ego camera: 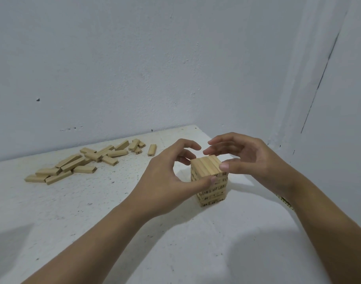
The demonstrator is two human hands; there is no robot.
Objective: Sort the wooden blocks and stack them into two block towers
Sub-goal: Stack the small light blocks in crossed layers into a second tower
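One block tower [209,181] of pale numbered wooden blocks stands several layers high on the white table [93,201]. My left hand [165,177] curves around its left side, thumb tip pressed on the front of the top layers. My right hand [247,160] cups its right side, thumb touching the top right corner, fingers arched over the far edge. Neither hand lifts a block. A loose pile of wooden blocks [83,160] lies scattered at the far left, with one single block [152,150] apart from it.
The table sits in a corner, with a pale wall [134,68] close behind and another on the right. The table's right edge [284,201] runs just right of the tower, under my right forearm.
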